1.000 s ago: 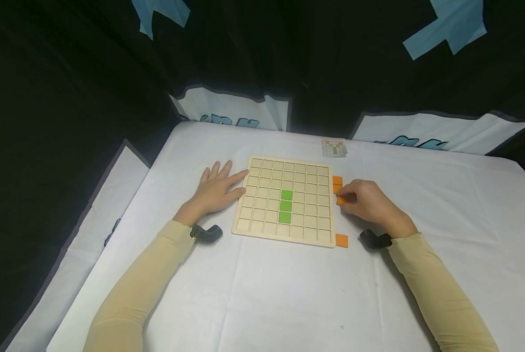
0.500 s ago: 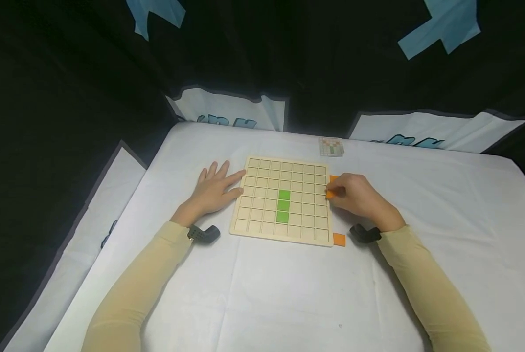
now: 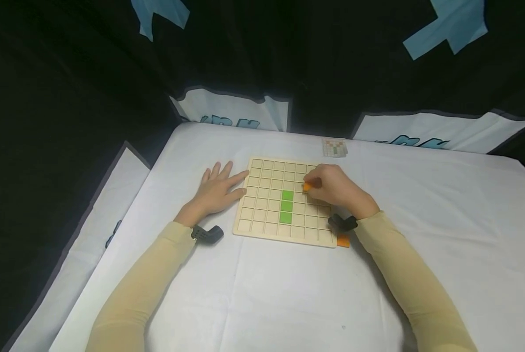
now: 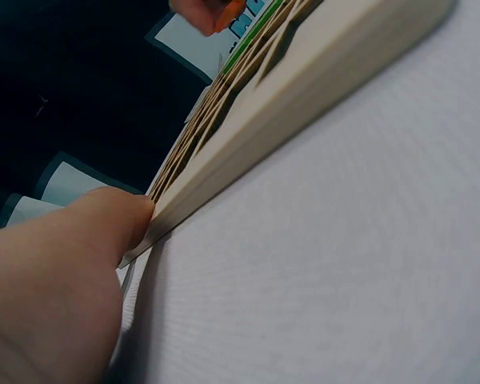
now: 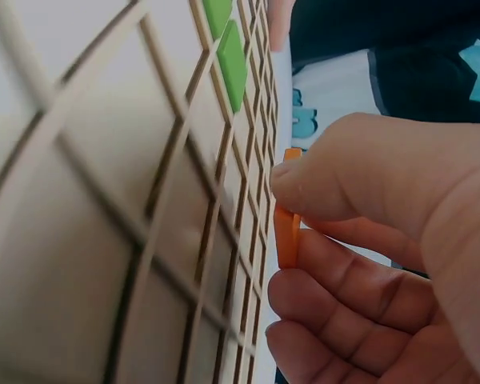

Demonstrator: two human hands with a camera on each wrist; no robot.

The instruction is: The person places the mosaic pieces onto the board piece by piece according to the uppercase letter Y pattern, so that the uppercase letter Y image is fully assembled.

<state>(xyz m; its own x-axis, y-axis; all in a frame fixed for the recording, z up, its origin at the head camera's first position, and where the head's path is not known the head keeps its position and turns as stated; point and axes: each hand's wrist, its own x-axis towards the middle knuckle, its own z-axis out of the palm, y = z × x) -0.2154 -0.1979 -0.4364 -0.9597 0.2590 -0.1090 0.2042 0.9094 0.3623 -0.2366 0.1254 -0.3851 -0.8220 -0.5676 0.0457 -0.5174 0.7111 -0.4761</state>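
Note:
A pale wooden grid board (image 3: 262, 227) lies on the table, with a column of three green tiles (image 3: 286, 206) set in its cells. My right hand (image 3: 339, 188) is over the board's right part and pinches an orange square tile (image 3: 307, 187) between thumb and fingers. In the right wrist view that orange tile (image 5: 286, 240) stands on edge, just above the grid. My left hand (image 3: 214, 192) lies with spread fingers at the board's left edge; its thumb (image 4: 128, 216) touches the rim in the left wrist view. Another orange tile (image 3: 343, 240) sits by the board's lower right corner, partly covered.
A small stack of pattern cards (image 3: 334, 147) lies behind the board's far right corner. A white cloth (image 3: 288, 293) covers the table. Dark curtains (image 3: 324, 58) with blue tape hang behind it.
My right hand has picked up an orange tile from beside the board and carried it left, over the grid. The left hand has stayed at the board's edge.

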